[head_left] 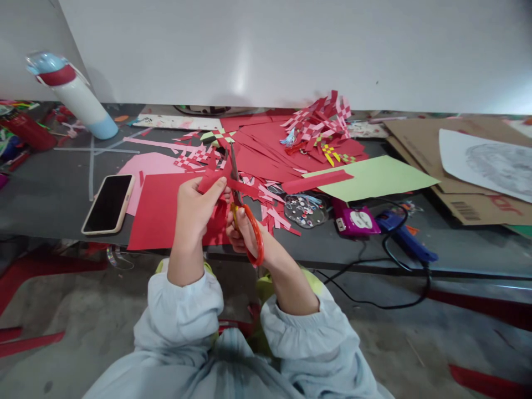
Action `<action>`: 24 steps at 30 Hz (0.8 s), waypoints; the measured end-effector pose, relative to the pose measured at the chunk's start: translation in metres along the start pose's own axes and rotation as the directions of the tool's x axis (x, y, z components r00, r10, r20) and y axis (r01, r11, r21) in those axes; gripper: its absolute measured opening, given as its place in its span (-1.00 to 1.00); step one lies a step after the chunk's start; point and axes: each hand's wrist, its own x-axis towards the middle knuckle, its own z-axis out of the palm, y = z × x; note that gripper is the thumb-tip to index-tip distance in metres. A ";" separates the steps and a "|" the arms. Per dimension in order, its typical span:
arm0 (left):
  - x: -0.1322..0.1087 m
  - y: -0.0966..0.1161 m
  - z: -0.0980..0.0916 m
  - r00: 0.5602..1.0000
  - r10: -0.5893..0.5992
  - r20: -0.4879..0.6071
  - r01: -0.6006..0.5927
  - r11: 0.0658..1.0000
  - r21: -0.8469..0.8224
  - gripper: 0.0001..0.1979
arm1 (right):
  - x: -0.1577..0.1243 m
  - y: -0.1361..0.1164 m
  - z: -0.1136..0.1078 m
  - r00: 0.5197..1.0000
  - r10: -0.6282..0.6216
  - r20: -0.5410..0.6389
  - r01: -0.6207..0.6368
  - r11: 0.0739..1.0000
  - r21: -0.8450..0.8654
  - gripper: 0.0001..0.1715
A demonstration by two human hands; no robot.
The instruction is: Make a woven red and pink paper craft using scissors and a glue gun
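Note:
My left hand (195, 208) pinches a piece of red paper (216, 180), thumb on top, holding it up over the table's front edge. My right hand (241, 230) grips orange-handled scissors (245, 221), fingers through the loops, the blades pointing away from me and set into the red paper beside my left thumb. Under both hands a large red sheet (160, 213) lies on the dark table (50, 194). More red sheets and red-and-pink woven strips (320, 124) are heaped behind.
A phone (108, 203) lies face up at the left, a white bottle (77, 94) stands far left. A green sheet (374, 177), a purple device (355, 220), a blue glue gun (405, 235) with black cable and cardboard (469, 194) lie to the right.

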 end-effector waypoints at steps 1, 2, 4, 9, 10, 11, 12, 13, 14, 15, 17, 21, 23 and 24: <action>0.000 0.000 0.000 1.000 -0.002 0.002 0.002 1.000 -0.002 -0.77 | 0.001 0.001 0.000 1.000 0.003 0.001 -0.003 1.000 0.004 -0.30; 0.000 0.000 0.000 1.000 -0.003 0.003 0.003 1.000 -0.004 -0.77 | 0.001 0.001 0.000 1.000 0.007 0.005 -0.007 1.000 0.004 -0.30; 0.000 0.001 0.000 1.000 -0.002 0.004 0.002 1.000 -0.005 -0.77 | 0.001 0.001 0.000 1.000 0.010 0.008 -0.010 1.000 0.002 -0.30; -0.001 0.003 0.000 1.000 0.004 0.006 -0.004 1.000 0.016 -0.78 | -0.001 -0.004 0.004 1.000 -0.007 -0.008 0.006 0.999 -0.053 -0.26; -0.001 0.003 0.000 1.000 0.005 0.005 -0.005 1.000 0.020 -0.78 | -0.002 -0.005 0.004 1.000 -0.012 -0.007 0.012 0.998 -0.068 -0.26; -0.001 0.003 0.000 1.000 0.007 0.004 -0.007 1.000 0.025 -0.78 | -0.002 -0.005 0.004 1.000 -0.017 -0.009 0.016 0.997 -0.081 -0.27; -0.001 0.003 0.000 1.000 0.010 0.004 -0.011 0.999 0.030 -0.78 | -0.003 -0.005 0.004 1.000 -0.020 -0.014 0.019 0.995 -0.095 -0.27; -0.001 0.003 0.000 1.000 0.014 0.005 -0.014 0.999 0.038 -0.78 | -0.002 -0.004 0.003 1.000 -0.022 -0.022 0.019 0.994 -0.110 -0.27; -0.001 0.003 -0.001 1.000 0.017 0.006 -0.017 0.999 0.044 -0.78 | -0.002 -0.003 0.003 0.999 -0.022 -0.030 0.018 0.992 -0.126 -0.27; -0.001 0.003 -0.001 1.000 0.017 0.008 -0.017 0.999 0.051 -0.78 | -0.002 -0.002 0.002 0.999 -0.019 -0.036 0.013 0.990 -0.143 -0.26; -0.001 0.003 -0.001 1.000 0.012 0.009 -0.013 0.998 0.059 -0.77 | -0.001 0.000 0.001 0.999 -0.002 -0.044 -0.006 0.985 -0.171 -0.25; 0.000 0.002 -0.001 1.000 0.012 0.015 -0.012 0.999 0.048 -0.76 | -0.001 0.000 0.001 0.997 0.028 -0.075 -0.043 0.976 -0.216 -0.23; 0.000 0.001 0.000 1.000 0.017 0.016 -0.018 0.999 0.037 -0.76 | -0.002 -0.002 0.001 0.995 0.022 -0.096 -0.044 0.972 -0.229 -0.23; 0.000 0.001 0.000 1.000 0.017 0.013 -0.018 0.999 0.032 -0.76 | -0.003 -0.003 0.001 0.995 0.019 -0.101 -0.042 0.973 -0.228 -0.24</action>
